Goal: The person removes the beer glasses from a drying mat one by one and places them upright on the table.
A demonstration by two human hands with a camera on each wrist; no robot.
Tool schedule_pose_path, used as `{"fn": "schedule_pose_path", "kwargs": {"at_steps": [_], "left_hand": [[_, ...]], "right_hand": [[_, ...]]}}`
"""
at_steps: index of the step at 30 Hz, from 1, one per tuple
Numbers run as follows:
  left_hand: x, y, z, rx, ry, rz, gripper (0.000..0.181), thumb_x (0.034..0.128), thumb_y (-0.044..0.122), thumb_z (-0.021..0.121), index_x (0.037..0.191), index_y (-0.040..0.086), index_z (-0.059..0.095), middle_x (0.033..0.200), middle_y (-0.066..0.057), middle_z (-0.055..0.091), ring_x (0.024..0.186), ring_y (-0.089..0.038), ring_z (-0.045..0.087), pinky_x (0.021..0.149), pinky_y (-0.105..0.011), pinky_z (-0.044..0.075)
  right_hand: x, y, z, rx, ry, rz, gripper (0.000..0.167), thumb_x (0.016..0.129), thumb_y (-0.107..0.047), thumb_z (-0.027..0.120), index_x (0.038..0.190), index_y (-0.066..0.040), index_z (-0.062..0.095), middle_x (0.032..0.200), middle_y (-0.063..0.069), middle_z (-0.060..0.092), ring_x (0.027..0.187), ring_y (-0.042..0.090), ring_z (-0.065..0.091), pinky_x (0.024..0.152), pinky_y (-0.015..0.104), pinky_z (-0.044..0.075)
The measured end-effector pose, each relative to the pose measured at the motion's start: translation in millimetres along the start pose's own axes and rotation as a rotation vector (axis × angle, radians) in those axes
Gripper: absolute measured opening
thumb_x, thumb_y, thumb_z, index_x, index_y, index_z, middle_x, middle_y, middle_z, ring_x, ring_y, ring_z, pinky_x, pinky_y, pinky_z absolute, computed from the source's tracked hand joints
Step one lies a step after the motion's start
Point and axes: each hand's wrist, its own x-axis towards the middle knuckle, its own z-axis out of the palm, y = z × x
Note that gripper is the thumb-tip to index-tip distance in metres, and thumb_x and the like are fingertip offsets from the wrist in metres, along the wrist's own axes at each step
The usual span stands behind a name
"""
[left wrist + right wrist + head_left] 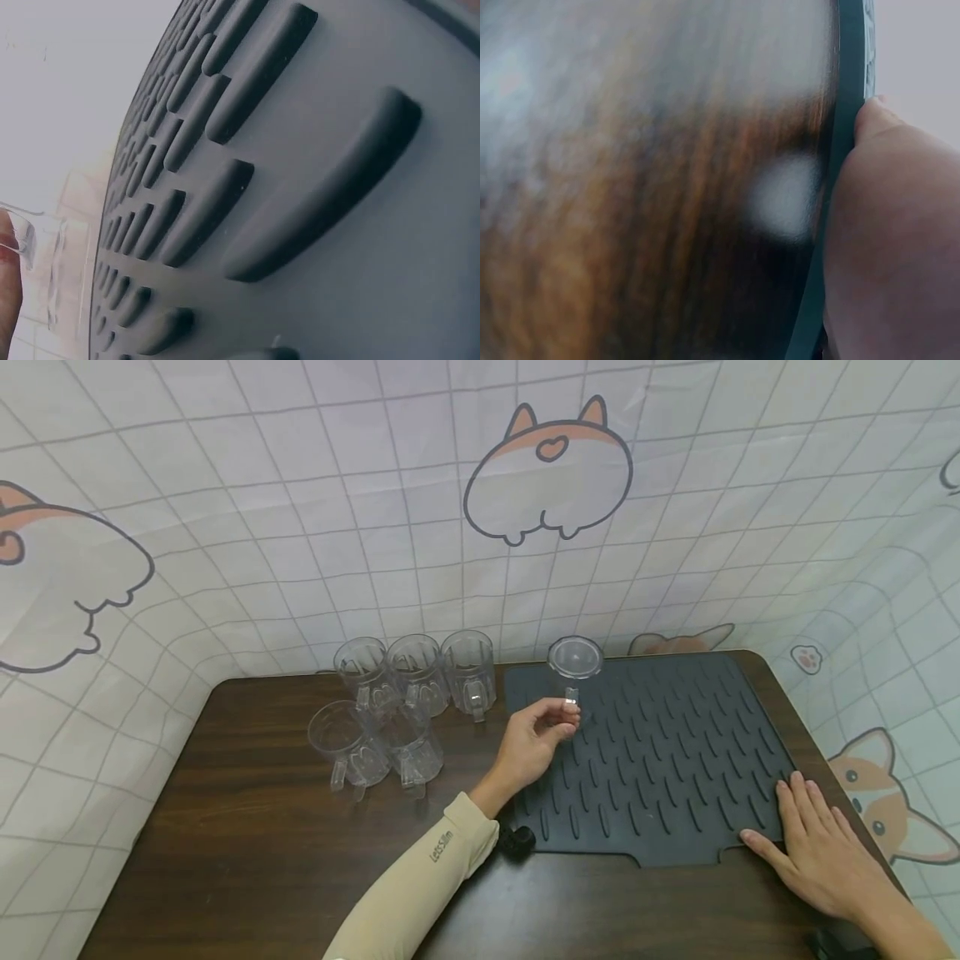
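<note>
My left hand (531, 739) pinches the handle of a clear mug (575, 658) at the back left of the dark ribbed drying mat (660, 752). This mug seems to be bottom up; whether it touches the mat I cannot tell. In the left wrist view, a fingertip and part of the clear mug (56, 262) show at the left edge. My right hand (825, 852) lies with straight fingers across the mat's front right edge and the table. The right wrist view shows only part of that hand (900, 232), beside the mat's edge.
Several clear mugs (468, 672) stand in two rows left of the mat on the brown wooden table (247, 843). A grid-patterned cloth (390, 510) with cartoon dogs hangs behind and at the right. A small black object (516, 842) is at the left wrist.
</note>
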Motion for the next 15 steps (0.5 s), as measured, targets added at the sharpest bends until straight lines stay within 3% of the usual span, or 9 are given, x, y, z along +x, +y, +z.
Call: {"fn": "schedule_pose_path", "kwargs": {"at_steps": [15], "left_hand": [[-11.3, 16.3, -3.4, 0.041, -0.06, 0.076, 0.021, 0.0968, -0.003, 0.065, 0.118, -0.005, 0.067, 0.115, -0.026, 0.07, 0.109, -0.042, 0.071, 0.093, -0.025, 0.061]], "right_hand": [[0.4, -6.2, -5.3, -0.012, -0.014, 0.022, 0.096, 0.109, -0.055, 0.039, 0.158, 0.016, -0.004, 0.162, 0.041, -0.017, 0.152, 0.058, -0.019, 0.119, 0.076, -0.013]]}}
